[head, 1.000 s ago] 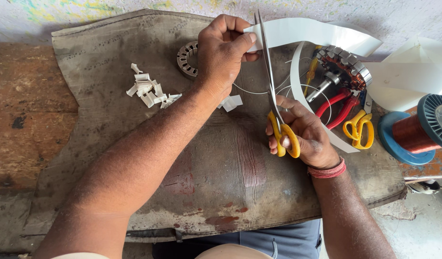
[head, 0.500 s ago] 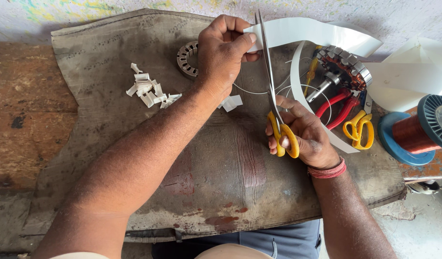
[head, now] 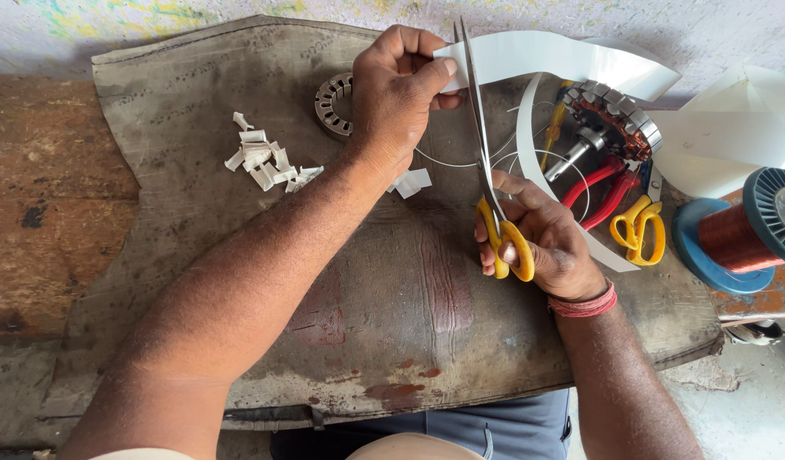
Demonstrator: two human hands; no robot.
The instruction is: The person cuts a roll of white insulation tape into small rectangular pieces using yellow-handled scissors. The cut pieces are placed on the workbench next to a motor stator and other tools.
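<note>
left grip (head: 401, 89) still pinches the white strip (head: 563, 55), right grip (head: 537, 243) still clasps the scissors (head: 486, 170), nothing shifted.

My left hand (head: 397, 89) pinches a white paper strip (head: 554, 58) at twelve o'clock. My right hand (head: 541, 238), at three o'clock, works yellow-handled scissors (head: 486, 162), blades pointing up against the strip. Cut paper bits (head: 265, 160) lie at ten o'clock on the worn mat (head: 197, 196).

Small motor-rewinding workshop. A worn cloth (head: 239, 213) covers the bench (head: 35, 213); a stator core (head: 331, 104) lies at 12 o'clock, a wound armature (head: 612, 128) at 2 o'clock, and a copper-wire spool (head: 737, 234) at 3 o'clock, below a stained wall (head: 197, 17).
</note>
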